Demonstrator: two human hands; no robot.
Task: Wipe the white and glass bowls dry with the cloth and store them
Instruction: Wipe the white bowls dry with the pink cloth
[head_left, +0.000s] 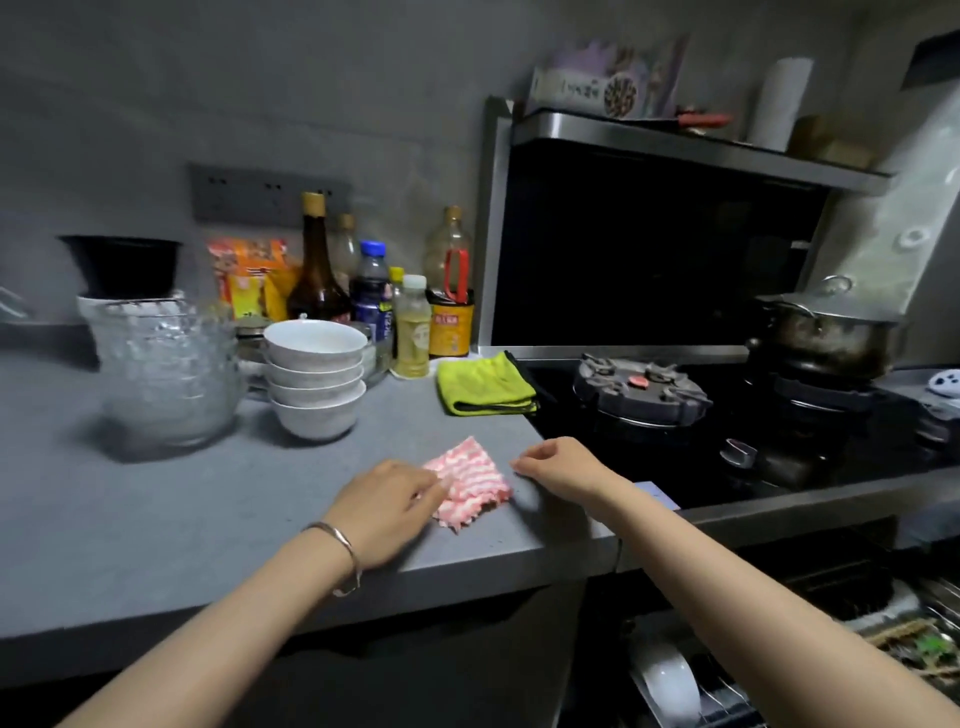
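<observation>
Flat on tabletop (156, 519) near front edge: pink cloth (467, 483). Fingers of left hand (384, 506) on its left edge, pinching or not, cannot tell; right hand (561, 467) loosely curled just beside it, empty. Behind, stacked, untouched: white bowls (314, 379), glass bowls (166, 374). Risk: damp glass slips through cloth; stack tips as top bowl lifts.

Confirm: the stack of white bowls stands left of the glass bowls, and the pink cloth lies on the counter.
Wrong side. The head view shows the stack of white bowls right of the glass bowls; the pink cloth does lie on the counter.
</observation>
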